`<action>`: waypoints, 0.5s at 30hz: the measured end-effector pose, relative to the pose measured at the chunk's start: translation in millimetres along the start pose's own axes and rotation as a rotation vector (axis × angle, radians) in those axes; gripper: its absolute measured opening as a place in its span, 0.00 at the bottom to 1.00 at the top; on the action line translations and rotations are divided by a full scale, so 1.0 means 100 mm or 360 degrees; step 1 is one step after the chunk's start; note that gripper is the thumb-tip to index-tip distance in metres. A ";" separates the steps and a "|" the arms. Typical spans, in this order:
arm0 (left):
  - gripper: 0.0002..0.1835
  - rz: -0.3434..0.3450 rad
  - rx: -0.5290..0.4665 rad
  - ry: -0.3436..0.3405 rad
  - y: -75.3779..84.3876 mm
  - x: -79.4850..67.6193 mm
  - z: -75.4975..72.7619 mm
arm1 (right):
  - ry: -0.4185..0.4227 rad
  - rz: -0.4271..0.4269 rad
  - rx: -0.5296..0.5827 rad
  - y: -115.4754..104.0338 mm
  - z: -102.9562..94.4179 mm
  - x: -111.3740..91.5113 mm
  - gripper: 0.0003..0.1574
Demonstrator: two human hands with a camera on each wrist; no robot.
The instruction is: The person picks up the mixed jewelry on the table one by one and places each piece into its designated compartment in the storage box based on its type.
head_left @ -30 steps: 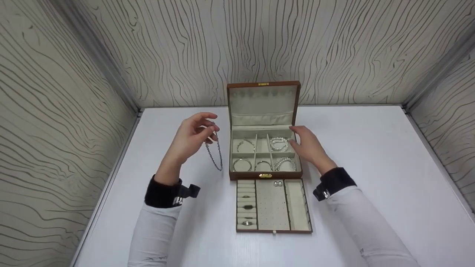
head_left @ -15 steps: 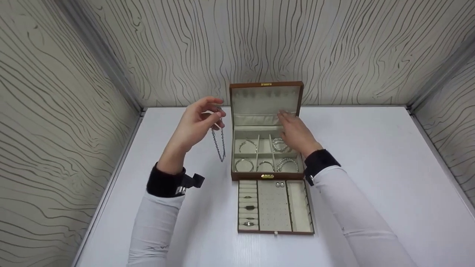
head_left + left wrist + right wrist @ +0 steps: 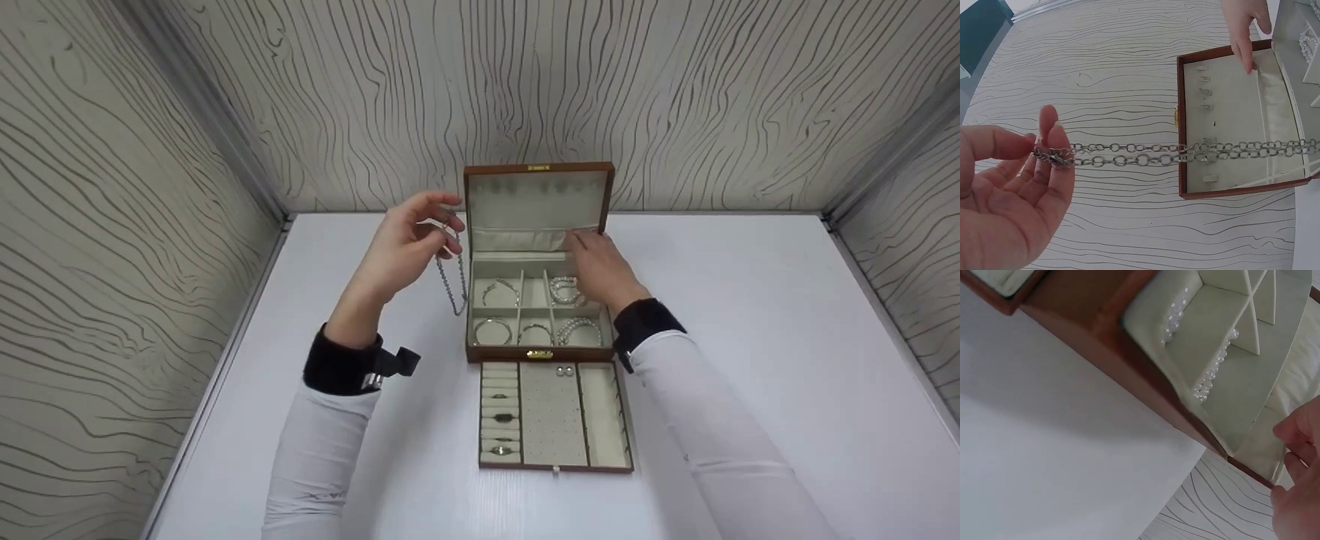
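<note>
A silver chain necklace (image 3: pixel 1140 154) hangs in a loop from my left hand (image 3: pixel 405 244). Thumb and fingertips pinch it near its clasp, just left of the raised lid of a brown jewelry box (image 3: pixel 540 352). At the lid's right side, my right hand (image 3: pixel 600 270) touches the upper edge of the gathered fabric pocket (image 3: pixel 517 240). The left wrist view has its finger extended to that edge, with the thumb apart. Several small hooks (image 3: pixel 1206 91) line the lid's inside near its top. How far the right fingertips reach into the pocket is hidden.
Bracelets, including a pearl bracelet (image 3: pixel 579 331), lie in the box's compartments. In front, a pull-out tray (image 3: pixel 555 420) carries several rings on ring rolls (image 3: pixel 501 375), a pair of pearl earrings (image 3: pixel 565 370) and a long slot. The white table (image 3: pixel 225 450) meets wood-patterned walls.
My left hand has moved up and right with the necklace, closer to the lid. From the box's right side, my right hand has moved left and up to the lid pocket.
</note>
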State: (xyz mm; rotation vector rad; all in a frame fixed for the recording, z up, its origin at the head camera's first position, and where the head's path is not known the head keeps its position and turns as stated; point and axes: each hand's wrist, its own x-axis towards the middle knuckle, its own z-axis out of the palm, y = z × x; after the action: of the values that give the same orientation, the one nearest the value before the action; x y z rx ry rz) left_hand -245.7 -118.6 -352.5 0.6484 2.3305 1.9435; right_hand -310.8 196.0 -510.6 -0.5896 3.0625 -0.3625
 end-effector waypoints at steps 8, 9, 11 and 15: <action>0.19 0.0008 0.0029 -0.0012 -0.01 -0.01 0.05 | 0.0090 0.0014 -0.0054 0.09 0.09 -0.02 0.49; 0.19 0.0010 0.0031 -0.0012 -0.01 -0.02 0.05 | 0.0101 -0.0001 -0.0070 0.07 0.09 -0.01 0.49; 0.18 0.0016 0.0030 -0.0008 -0.01 -0.02 0.05 | 0.0087 -0.0006 -0.0084 0.04 0.09 0.00 0.51; 0.18 0.0026 0.0042 -0.0018 -0.02 -0.01 0.06 | -0.0018 0.0033 -0.0125 0.00 0.11 0.01 0.50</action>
State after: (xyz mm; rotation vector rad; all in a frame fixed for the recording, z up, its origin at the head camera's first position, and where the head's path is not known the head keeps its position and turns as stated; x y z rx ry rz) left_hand -243.4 -113.4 -355.5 0.6808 2.3556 1.9138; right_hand -311.4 193.2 -520.9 -0.5593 3.0818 -0.2387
